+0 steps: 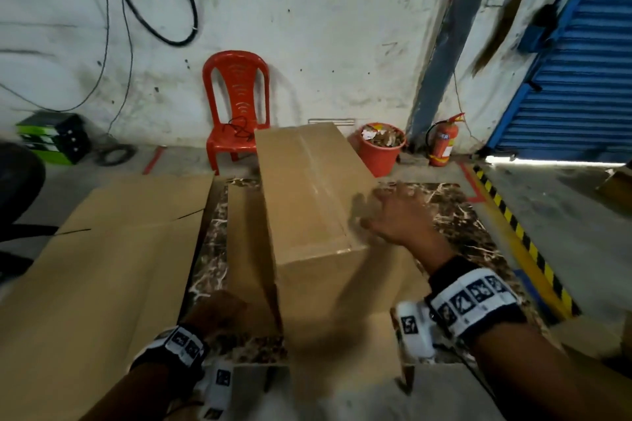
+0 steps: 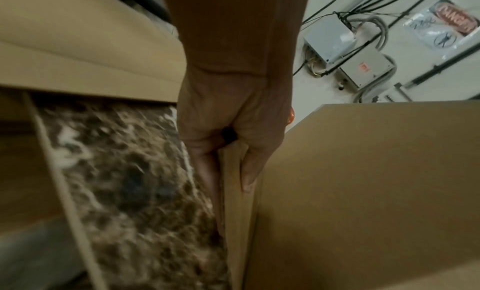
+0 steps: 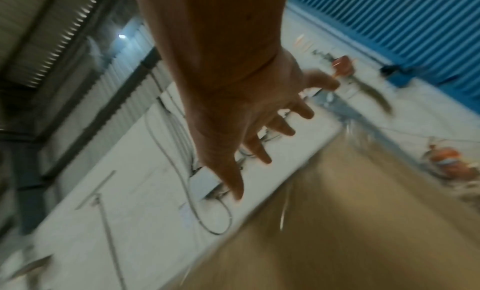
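Note:
A tall brown cardboard box (image 1: 307, 188) with a taped top seam stands on a dark marble-patterned table (image 1: 455, 215). My left hand (image 1: 219, 314) is at the box's near left side. In the left wrist view the left hand (image 2: 233, 163) pinches the edge of a cardboard flap (image 2: 239, 222), thumb on one side and fingers on the other. My right hand (image 1: 400, 215) is open with fingers spread, level with the box's top right edge; it is blurred and contact cannot be told. In the right wrist view the spread right hand (image 3: 259, 130) hovers over the box (image 3: 337, 222).
Flat cardboard sheets (image 1: 102, 267) lie to the left. Behind the table stand a red plastic chair (image 1: 236, 106), an orange bucket (image 1: 381, 147) of scraps and a fire extinguisher (image 1: 443, 142). A blue shutter (image 1: 581, 61) and a yellow-black floor strip (image 1: 513, 225) are on the right.

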### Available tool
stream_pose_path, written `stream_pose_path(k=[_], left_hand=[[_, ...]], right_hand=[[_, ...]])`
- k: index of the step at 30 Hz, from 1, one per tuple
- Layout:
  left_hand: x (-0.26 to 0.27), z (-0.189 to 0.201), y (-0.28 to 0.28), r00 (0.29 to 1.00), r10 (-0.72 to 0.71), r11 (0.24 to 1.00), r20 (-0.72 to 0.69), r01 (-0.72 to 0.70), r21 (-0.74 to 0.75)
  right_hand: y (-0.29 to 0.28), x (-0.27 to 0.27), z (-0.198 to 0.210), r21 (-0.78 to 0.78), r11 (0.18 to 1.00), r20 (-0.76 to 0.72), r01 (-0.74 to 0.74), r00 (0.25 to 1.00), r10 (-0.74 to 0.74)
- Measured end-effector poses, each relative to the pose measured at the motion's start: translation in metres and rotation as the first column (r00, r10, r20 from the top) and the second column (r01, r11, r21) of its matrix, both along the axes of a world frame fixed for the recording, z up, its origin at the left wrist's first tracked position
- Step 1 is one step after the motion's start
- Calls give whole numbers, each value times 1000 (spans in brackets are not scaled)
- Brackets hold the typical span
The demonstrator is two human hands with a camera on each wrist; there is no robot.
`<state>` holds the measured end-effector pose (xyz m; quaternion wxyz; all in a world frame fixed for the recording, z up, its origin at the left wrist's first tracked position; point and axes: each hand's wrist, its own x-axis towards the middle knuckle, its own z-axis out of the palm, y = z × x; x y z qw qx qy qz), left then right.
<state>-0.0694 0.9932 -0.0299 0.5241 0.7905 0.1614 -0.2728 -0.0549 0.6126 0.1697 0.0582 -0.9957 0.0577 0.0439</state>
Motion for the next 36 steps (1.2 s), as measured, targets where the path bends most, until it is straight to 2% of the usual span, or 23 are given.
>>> stream_pose_path(k=[2, 3, 4, 6, 8, 10, 12, 15, 17, 22, 26, 32, 36], left_hand=[[8, -31, 19, 999, -45, 992, 1, 44, 117], [9, -24, 18, 999, -23, 991, 48, 16, 136], [15, -27, 20, 990, 54, 988, 129, -71, 137], [12, 17, 7, 921, 211, 969, 327, -241, 52], [12, 55, -8, 855, 359, 932, 373, -312, -183], [11, 87, -28, 855, 353, 924, 380, -255, -284], [8, 103, -47, 861, 285, 944, 422, -175, -280], [-3, 108, -56, 830, 222, 973, 512, -158, -166], [-17, 105, -49, 846, 210, 978, 490, -185, -99], [-44, 101, -29, 907, 269, 963, 324, -260, -71], [-49, 107, -15, 906, 266, 959, 330, -284, 8], [-56, 118, 3, 900, 358, 932, 250, -362, -33], [-61, 119, 5, 916, 379, 925, 130, -377, -43]], right_hand=[[-6, 5, -21, 124, 988, -186, -93, 976, 115], [-3, 0, -35, 197, 976, -217, -91, 967, 134], [1, -5, -49, 249, 965, -197, -83, 971, 134], [10, -14, -67, 263, 960, -104, -95, 987, 126], [20, -13, -72, 260, 959, -49, -110, 991, 127], [31, -11, -74, 271, 953, -30, -137, 988, 151], [44, -11, -78, 281, 944, -22, -171, 983, 185], [58, -13, -79, 268, 947, -9, -177, 982, 187], [63, -13, -81, 270, 949, -1, -160, 986, 167], [69, -12, -86, 269, 952, 41, -148, 989, 142], [89, -14, -82, 235, 960, 19, -150, 989, 150], [115, -11, -81, 234, 953, 33, -190, 982, 188], [118, -9, -82, 228, 951, 42, -210, 978, 206]])
